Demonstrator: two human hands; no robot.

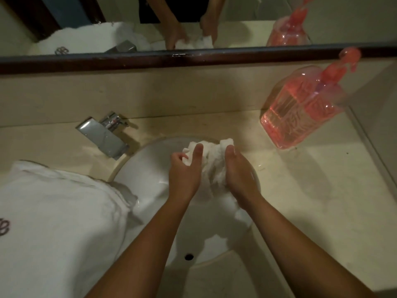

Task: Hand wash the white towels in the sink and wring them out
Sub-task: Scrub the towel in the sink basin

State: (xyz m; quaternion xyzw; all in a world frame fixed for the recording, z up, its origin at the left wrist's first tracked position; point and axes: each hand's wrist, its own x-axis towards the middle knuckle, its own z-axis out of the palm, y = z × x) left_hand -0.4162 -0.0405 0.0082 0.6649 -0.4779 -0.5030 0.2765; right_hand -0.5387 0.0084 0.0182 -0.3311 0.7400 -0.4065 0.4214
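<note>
**Washbasin counter: contents and hands**

1. Small white towel (211, 166). Bunched into a crumpled wad and held between both hands above the far half of the sink (150, 181). Its lower end trails down towards the basin's near right wall.
2. Left hand (184, 173). Fingers curled round the left part of the wad, thumb lying along the cloth and pointing to the far edge. It grips the towel firmly.
3. Right hand (238, 175). Closed on the right part of the same wad, thumb on top and fingers wrapped out of sight on the far side.
4. Sink. White round basin set into the counter (311, 190), with a dark round hole (189, 257) in its near wall.
5. Folded white towel (53, 211). Large, with an embroidered mark. It lies at the counter's left edge, one corner hanging over the basin's left rim.
6. Faucet (105, 134). Chrome, square-bodied, at the counter's far edge left of the basin, with its spout reaching to the rim.
7. Pink pump bottle (300, 110). Clear plastic holding pink liquid, at the counter's far right corner, well apart from the basin.
8. Mirror (236, 9). Dark-framed, above the counter's far edge. It reflects both hands, the wad, the faucet and the bottle.
</note>
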